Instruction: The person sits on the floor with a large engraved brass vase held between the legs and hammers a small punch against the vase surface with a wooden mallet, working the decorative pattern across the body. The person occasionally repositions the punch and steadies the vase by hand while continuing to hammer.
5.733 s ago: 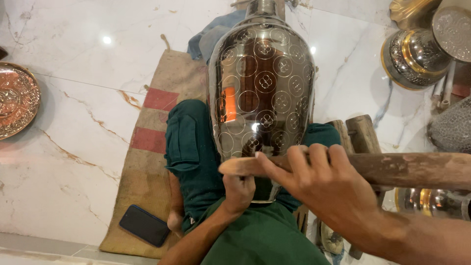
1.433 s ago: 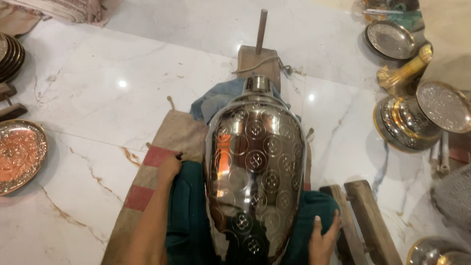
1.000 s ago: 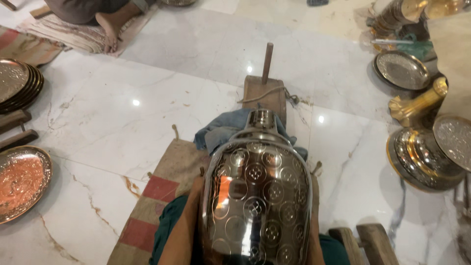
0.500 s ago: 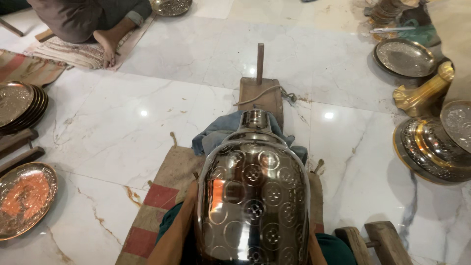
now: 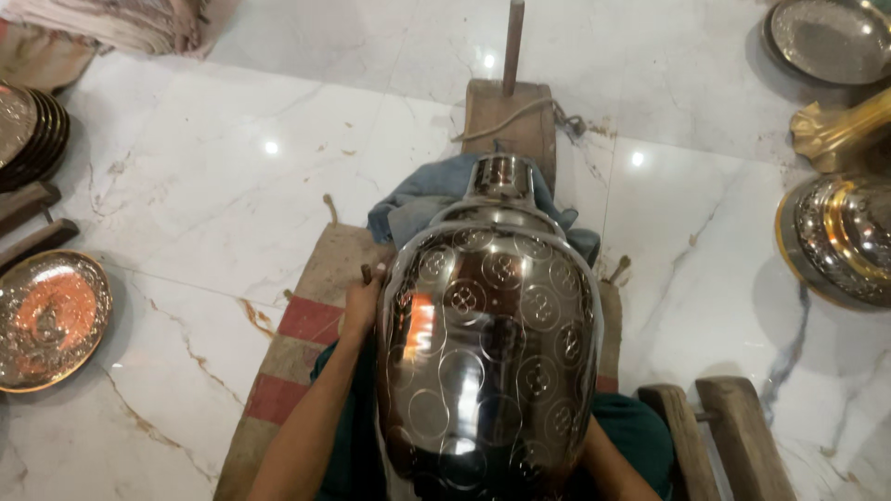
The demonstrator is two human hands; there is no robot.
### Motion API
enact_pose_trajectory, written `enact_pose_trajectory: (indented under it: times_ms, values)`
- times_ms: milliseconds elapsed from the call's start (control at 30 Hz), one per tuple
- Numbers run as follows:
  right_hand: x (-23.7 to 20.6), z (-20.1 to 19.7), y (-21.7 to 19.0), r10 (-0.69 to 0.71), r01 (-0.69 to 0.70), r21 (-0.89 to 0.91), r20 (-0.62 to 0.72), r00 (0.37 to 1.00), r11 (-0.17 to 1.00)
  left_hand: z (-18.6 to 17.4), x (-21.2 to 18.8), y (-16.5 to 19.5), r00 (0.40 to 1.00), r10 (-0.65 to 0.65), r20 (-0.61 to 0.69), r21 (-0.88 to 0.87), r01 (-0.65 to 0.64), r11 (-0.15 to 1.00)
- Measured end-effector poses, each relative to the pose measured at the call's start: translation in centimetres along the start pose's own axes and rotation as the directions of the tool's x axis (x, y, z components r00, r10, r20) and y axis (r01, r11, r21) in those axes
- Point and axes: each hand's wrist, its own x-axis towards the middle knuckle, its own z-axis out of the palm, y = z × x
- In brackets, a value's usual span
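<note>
Fingers of the left hand [image 5: 360, 299] lay mostly hidden behind the engraved metal vase [image 5: 489, 343], curled against its left flank; the right hand was concealed behind the vase, only its forearm [image 5: 608, 468] showing, so its grip could not be told. Vase lay lengthwise over the lap, neck resting on the blue cloth [image 5: 418, 199] by the wooden block [image 5: 509, 116]. Compared with half a second before, the view sat closer and the striped mat [image 5: 297, 343] showed more.

White marble floor [image 5: 186, 176], veined brown and grey, glossy with ceiling-light glints; striped burlap mat [image 5: 297, 325] at bottom centre, wooden block [image 5: 510, 116] at top centre, metal plates [image 5: 46, 315] along left and right edges, folded cloth [image 5: 121, 23] top-left.
</note>
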Motion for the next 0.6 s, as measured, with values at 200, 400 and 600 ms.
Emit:
enact_pose_trajectory:
  times_ms: [200,400,600]
  values:
    - [-2.9,-2.7,0.2,-0.562,0.595,-0.093,-0.471,0.680,0.799,-1.5,-2.0,-0.9,0.942,0.195,-0.272,-0.200,-0.254,0.946]
    - [-10.6,-11.3,9.3,-0.629,0.297,-0.566,-0.754,0.190,0.769,-4.3,-5.2,-4.8,0.911,0.307,-0.274,-0.200,-0.366,0.909]
    - [-9.5,-13.0,18.9,-0.241,-0.145,-0.410,-0.748,0.619,0.900,-6.3,-8.1,-6.6,0.935,0.329,-0.130,-0.288,-0.353,0.890]
